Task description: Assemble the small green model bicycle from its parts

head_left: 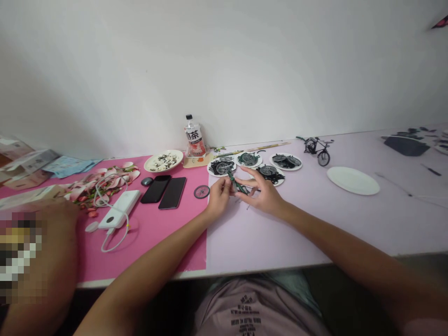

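Observation:
Between my two hands, above the pale table, is a small dark green model bicycle part point(241, 187), perhaps a frame; the fingers cover much of it. My left hand point(219, 197) pinches its left end. On the other side my right hand point(265, 193) grips it between thumb and fingers. A loose toy wheel point(202, 192) lies on the pink surface left of my left hand. Just beyond the hands stand several white plates of dark parts, among them a left plate point(210, 171), a plate with green pieces point(260, 163) and a right plate point(301, 162).
An assembled toy bicycle point(317, 150) stands right of the plates, near a bare white plate point(353, 181). Leftward are two phones point(172, 193), a power bank point(120, 209) with cable, pink petals point(108, 183) and a bowl point(149, 167). A bottle point(194, 137) stands behind. Another person's arm point(52, 261) reaches in at left.

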The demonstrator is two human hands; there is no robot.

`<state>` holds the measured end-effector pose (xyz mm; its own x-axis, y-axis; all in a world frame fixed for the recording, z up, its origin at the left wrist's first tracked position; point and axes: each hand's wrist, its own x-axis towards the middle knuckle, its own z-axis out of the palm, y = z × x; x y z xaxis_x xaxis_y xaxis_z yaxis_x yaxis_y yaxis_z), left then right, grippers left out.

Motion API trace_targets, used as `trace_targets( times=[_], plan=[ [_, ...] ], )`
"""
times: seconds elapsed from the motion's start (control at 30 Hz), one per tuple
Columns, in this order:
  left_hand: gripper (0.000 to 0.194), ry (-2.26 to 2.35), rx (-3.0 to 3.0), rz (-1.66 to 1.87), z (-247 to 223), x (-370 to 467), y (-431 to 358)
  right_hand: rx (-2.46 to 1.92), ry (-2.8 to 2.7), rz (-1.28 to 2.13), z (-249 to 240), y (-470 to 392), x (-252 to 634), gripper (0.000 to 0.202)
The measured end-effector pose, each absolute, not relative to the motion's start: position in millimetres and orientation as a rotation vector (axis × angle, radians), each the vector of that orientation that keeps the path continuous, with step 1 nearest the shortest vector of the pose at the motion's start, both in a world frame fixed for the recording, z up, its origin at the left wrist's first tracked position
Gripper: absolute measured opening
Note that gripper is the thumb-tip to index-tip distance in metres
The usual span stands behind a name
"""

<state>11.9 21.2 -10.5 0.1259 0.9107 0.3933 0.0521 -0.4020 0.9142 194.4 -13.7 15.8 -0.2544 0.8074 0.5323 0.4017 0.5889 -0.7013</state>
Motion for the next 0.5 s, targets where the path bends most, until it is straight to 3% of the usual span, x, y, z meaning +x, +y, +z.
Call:
trace_targets(
  times=[0.17, 0.4, 0.5],
  plan=[
    [0.053, 0.960, 1.617, 1.376, -9.1, 11.6, 20.9, -0.952, -1.908, 0.551, 13.8, -11.6, 195.9, 0.085],
    [0.023, 0.904, 1.536, 1.323, -10.9, 9.8, 20.5, -0.956, -1.922, 0.508, 11.8, -8.7, 197.3, 0.079],
    [0.020, 0.892, 1.582, 1.323, -12.1, 9.3, 20.9, -0.943, -1.946, 0.475, 10.3, -5.9, 199.1, 0.075]
  ],
)
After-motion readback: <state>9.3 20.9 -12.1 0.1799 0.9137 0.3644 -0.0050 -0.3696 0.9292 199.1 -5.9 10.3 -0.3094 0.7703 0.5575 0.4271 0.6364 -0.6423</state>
